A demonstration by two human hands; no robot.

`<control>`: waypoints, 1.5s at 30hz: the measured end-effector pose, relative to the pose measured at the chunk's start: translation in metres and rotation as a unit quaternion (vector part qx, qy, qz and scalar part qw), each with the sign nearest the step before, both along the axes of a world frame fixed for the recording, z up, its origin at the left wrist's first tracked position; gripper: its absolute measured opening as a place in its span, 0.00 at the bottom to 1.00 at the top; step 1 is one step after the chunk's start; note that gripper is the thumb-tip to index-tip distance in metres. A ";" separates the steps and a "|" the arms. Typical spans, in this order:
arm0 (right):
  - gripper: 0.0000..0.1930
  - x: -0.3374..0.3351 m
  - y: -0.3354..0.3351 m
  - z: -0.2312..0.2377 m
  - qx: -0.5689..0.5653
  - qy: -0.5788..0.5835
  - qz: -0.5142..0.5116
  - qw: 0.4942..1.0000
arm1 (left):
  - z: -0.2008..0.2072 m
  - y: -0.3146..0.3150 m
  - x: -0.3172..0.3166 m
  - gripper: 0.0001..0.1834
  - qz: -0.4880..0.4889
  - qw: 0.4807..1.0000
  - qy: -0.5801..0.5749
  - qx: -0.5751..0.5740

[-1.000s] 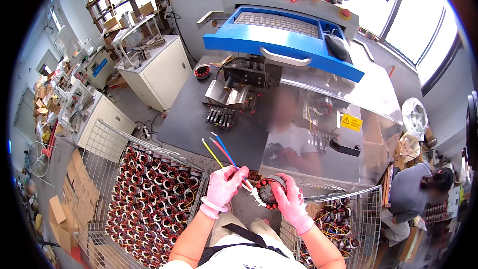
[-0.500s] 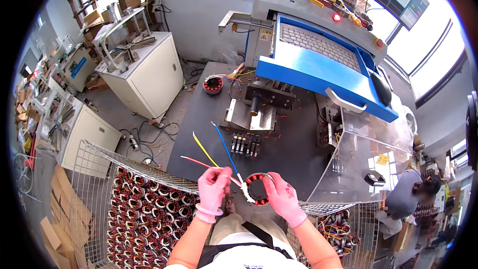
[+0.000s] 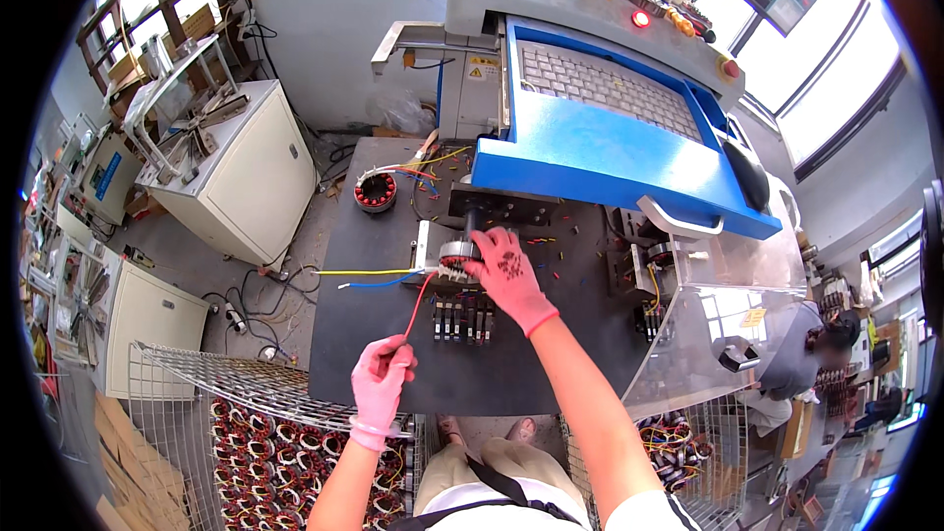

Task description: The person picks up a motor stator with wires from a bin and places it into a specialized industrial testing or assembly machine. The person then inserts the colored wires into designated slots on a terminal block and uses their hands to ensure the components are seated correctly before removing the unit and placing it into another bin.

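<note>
My right hand point(image 3: 509, 276), in a pink glove, presses a round wound motor stator point(image 3: 456, 254) onto a fixture on the dark machine table point(image 3: 511, 374). Red, yellow and blue lead wires trail left from the stator. My left hand point(image 3: 380, 382), also gloved in pink, pinches the end of the red wire point(image 3: 419, 302) near the table's front edge. The yellow wire point(image 3: 364, 272) and blue wire point(image 3: 379, 284) lie loose across the table.
A second stator point(image 3: 375, 191) sits at the table's back left. A blue machine housing with a keyboard point(image 3: 610, 138) overhangs the fixture. Wire baskets of stators point(image 3: 236, 433) stand at lower left and lower right. White cabinets point(image 3: 246, 177) are to the left. Another person point(image 3: 806, 354) sits at right.
My right hand has carried the stator forward from near my lap onto the fixture. My left hand dropped back and now holds only the red wire; the view tilted up toward the machine.
</note>
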State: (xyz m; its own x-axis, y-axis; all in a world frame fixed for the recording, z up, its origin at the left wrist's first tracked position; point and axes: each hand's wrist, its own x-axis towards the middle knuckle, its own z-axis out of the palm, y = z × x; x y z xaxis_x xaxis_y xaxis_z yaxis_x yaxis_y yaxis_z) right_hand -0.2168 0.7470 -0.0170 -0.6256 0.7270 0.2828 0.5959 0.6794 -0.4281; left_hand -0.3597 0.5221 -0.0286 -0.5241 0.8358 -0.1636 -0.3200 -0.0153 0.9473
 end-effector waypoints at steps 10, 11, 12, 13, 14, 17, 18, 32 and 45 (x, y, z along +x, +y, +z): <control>0.23 0.002 0.045 -0.007 0.003 0.032 -0.038 0.999 | -0.021 0.052 0.013 0.12 -0.039 0.999 0.028 0.005; 0.23 0.003 0.040 -0.003 0.009 0.062 -0.038 0.997 | -0.020 0.052 0.011 0.12 -0.036 0.999 0.032 -0.002; 0.22 0.006 0.027 0.000 0.028 0.094 -0.040 0.994 | -0.021 0.051 0.010 0.12 -0.031 0.999 0.034 -0.004; 0.18 0.001 0.015 -0.011 0.053 0.116 -0.049 0.991 | -0.020 0.047 0.006 0.12 -0.022 0.999 0.039 -0.006; 0.16 -0.004 -0.010 -0.007 -0.059 0.109 -0.054 0.991 | -0.019 0.043 0.004 0.12 -0.015 0.999 0.040 -0.007; 0.16 -0.016 -0.047 -0.011 -0.539 0.140 -0.029 0.830 | -0.015 0.047 0.014 0.12 -0.040 0.991 0.130 0.005; 0.18 -0.019 -0.051 -0.014 -0.640 0.210 -0.006 0.739 | -0.015 0.048 0.016 0.14 -0.055 0.971 0.233 0.008; 0.08 0.003 -0.024 -0.019 -0.271 0.018 -0.008 0.962 | -0.062 0.028 0.049 0.31 -0.229 0.634 0.719 -0.169; 0.10 -0.003 -0.031 -0.033 -0.194 -0.018 -0.007 0.981 | -0.064 0.031 0.040 0.25 -0.134 0.810 0.564 -0.082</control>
